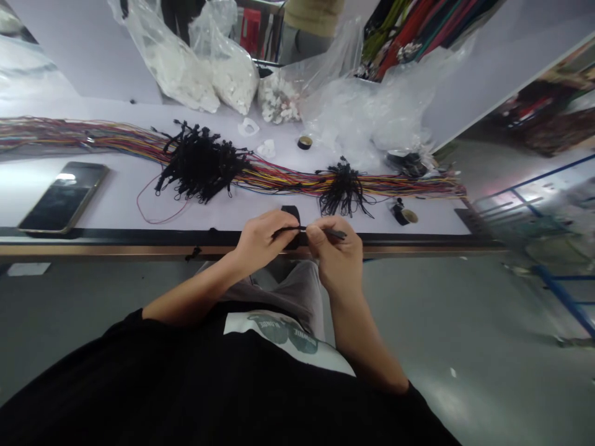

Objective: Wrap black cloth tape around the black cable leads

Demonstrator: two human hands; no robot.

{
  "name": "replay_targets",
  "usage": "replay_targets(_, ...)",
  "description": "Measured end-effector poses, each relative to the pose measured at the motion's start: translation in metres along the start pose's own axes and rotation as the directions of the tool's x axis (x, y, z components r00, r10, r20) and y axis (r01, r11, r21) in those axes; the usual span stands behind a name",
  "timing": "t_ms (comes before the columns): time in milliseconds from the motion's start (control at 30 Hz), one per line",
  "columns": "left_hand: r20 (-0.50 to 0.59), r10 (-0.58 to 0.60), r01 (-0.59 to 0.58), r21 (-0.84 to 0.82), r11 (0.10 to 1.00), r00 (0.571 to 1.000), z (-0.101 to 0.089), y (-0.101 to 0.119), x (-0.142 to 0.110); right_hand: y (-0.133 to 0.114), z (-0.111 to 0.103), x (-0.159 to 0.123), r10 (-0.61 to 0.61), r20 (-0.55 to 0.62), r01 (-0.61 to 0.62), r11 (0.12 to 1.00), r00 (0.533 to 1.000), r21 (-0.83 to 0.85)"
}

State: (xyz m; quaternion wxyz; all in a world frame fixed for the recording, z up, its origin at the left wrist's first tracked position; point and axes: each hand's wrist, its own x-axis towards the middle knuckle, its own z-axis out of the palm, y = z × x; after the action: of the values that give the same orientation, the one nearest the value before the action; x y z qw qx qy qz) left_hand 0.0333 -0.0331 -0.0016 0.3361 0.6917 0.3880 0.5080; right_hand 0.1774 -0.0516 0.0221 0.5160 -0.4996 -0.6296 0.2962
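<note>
While a white table (118, 214) spans most of the view, a long run of coloured wires (274, 173) stretches along it from side to side. Behind the wires sit clear bags (232, 80), some filled with small white pieces. Left of centre, a big bunch (199, 161) of black looped cords lies over the wires, and a phone (62, 198) rests near the front edge at far left.

Nearest the wearer, the right hand (339, 248) and left hand (263, 238) almost meet over the front edge. Each grip is a closed pinch, thumb against finger, with no gap showing. A small bunch (343, 189) of black cords lies on the wires beyond the right hand, and a black roll (291, 212) is just behind the left fingertips.

Smallest is the thin black strip (286, 229), held by both hands, with a pale spot between their fingertips. Whether the dark end past the right fingers belongs to it, I cannot tell.

I judge this piece to be partway worked, since neither hand has let go. The bunches may be finished or waiting, so how much is left cannot be told.
</note>
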Motion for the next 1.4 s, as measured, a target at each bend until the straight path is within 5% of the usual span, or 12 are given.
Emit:
replay_targets(233,-0.043,-0.094,0.093,-0.041,0.995,0.995,0.006,0.002,-0.003,-0.002,0.010,0.005,-0.022,-0.017,0.020,0.990,1.000,-0.143)
replay_targets(400,-0.246,-0.321,0.208,-0.394,0.895,0.915,0.006,0.007,-0.009,0.004,0.009,0.007,-0.060,-0.155,0.030,0.981,0.986,-0.191)
replay_targets(500,0.039,-0.482,0.397,-0.629,0.669,0.875,-0.003,0.005,-0.003,0.006,0.011,0.004,-0.016,-0.110,0.005,0.995,0.994,-0.095)
replay_targets(600,0.471,-0.403,0.617,-0.655,0.437,0.785,-0.012,-0.002,0.006,0.004,0.012,0.001,0.007,-0.030,-0.007,1.000,1.000,-0.008)
replay_targets(667,0.561,-0.347,0.660,-0.647,0.383,0.752,-0.014,-0.006,0.009,0.002,0.011,0.001,0.020,-0.006,-0.020,0.999,1.000,0.027)
replay_targets(767,0.507,-0.344,0.612,-0.658,0.438,0.790,-0.010,-0.007,0.008,0.002,0.010,0.002,0.102,-0.014,-0.100,0.990,0.995,0.100)
replay_targets(867,0.352,-0.339,0.489,-0.615,0.618,0.872,-0.012,-0.002,0.001,0.007,0.010,0.006,0.257,-0.015,-0.244,0.933,0.966,0.265)
replay_targets(933,0.286,-0.235,0.358,-0.538,0.763,0.929,-0.019,0.002,-0.003,0.010,0.010,0.009,0.331,-0.008,-0.309,0.887,0.944,0.342)
replay_targets(1000,0.352,-0.061,0.229,-0.461,0.857,0.934,-0.028,0.003,-0.005,0.012,0.008,0.010,0.326,0.003,-0.311,0.898,0.945,0.311)
replay_targets(1100,0.434,0.009,0.161,-0.352,0.922,0.901,-0.031,0.003,-0.005,0.008,0.004,0.010,0.196,-0.008,-0.194,0.973,0.980,0.125)
replay_targets(1233,0.086,-0.120,0.131,-0.138,0.982,0.989,-0.015,0.002,-0.002,0.001,0.003,0.006,0.086,-0.048,-0.085,0.996,0.995,0.007)
replay_targets(1400,-0.009,-0.028,0.028,0.047,0.998,1.000,-0.004,0.004,0.003,-0.003,0.007,0.005,0.172,0.089,-0.183,0.975,0.981,0.129)
